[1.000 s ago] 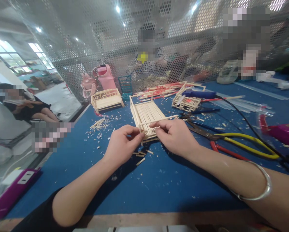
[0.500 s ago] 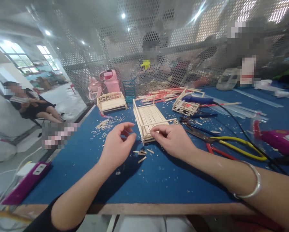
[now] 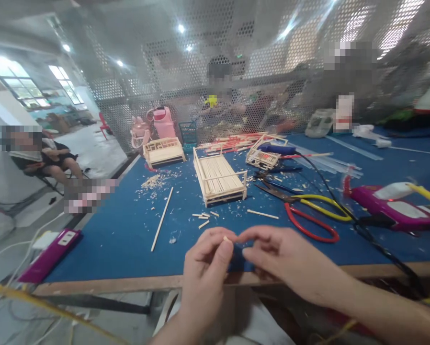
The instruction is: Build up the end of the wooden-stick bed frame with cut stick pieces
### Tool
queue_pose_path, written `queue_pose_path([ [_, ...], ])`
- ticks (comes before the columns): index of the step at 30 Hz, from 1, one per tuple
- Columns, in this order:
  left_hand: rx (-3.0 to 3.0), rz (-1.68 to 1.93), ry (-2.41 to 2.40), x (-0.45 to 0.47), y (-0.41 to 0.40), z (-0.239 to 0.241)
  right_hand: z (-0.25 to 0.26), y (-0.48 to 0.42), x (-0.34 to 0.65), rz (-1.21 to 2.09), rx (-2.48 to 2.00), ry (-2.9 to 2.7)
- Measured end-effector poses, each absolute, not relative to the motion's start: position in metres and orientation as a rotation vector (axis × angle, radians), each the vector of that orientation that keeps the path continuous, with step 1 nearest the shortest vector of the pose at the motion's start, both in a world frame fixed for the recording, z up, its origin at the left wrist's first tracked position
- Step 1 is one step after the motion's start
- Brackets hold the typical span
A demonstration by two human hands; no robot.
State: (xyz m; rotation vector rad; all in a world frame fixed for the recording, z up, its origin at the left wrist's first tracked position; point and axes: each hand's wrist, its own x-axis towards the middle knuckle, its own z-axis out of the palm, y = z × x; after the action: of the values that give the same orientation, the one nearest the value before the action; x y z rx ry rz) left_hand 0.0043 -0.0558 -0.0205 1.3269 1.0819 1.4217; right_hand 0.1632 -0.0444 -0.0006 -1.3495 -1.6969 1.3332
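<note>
My left hand (image 3: pixel 205 273) and my right hand (image 3: pixel 285 261) meet over the near edge of the blue table (image 3: pixel 121 239), fingertips pinched together. A tiny pale wooden bit (image 3: pixel 225 238) shows at the left fingertips. The small stick-built bed frame (image 3: pixel 219 176) stands free on the table beyond both hands. Short stick offcuts (image 3: pixel 204 219) lie between it and my hands.
A long thin stick (image 3: pixel 162 218) lies left of the frame. Red-and-yellow-handled shears (image 3: pixel 310 211) and a purple glue gun (image 3: pixel 390 208) with black cord sit right. Two more stick models (image 3: pixel 164 152), a pink bottle (image 3: pixel 164 123) and a mesh screen stand behind. A person sits far left.
Both hands left the bed frame and drew back toward me to the table's near edge, now pinched together. The view has tilted down and back.
</note>
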Motion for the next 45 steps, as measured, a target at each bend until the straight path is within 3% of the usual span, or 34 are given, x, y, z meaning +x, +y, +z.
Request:
queue_pose_path([
  [3,1.294,1.302,1.145,-0.006,-0.047,-0.015,-0.006,-0.025,0.215,0.188,-1.634,-1.88],
  [5,1.307,1.246,1.206,-0.012,-0.039,-0.015,-0.014,-0.011,0.246,-0.03,-1.844,-1.976],
  [9,1.373,1.18,1.291,-0.016,-0.029,-0.021,-0.018,0.003,0.269,0.133,-1.945,-2.218],
  [16,1.479,1.138,1.287,-0.017,-0.033,-0.022,0.004,-0.016,0.262,0.405,-2.168,-1.947],
  [24,1.508,1.16,1.159,-0.006,-0.033,-0.022,0.0,-0.055,0.255,0.639,-1.738,-1.991],
  [35,1.354,1.245,0.854,0.012,-0.044,-0.027,0.029,-0.067,0.187,0.983,-1.527,-2.192],
  [45,1.381,1.088,0.802,0.006,-0.045,-0.031,0.025,-0.065,0.187,1.002,-1.412,-2.225],
])
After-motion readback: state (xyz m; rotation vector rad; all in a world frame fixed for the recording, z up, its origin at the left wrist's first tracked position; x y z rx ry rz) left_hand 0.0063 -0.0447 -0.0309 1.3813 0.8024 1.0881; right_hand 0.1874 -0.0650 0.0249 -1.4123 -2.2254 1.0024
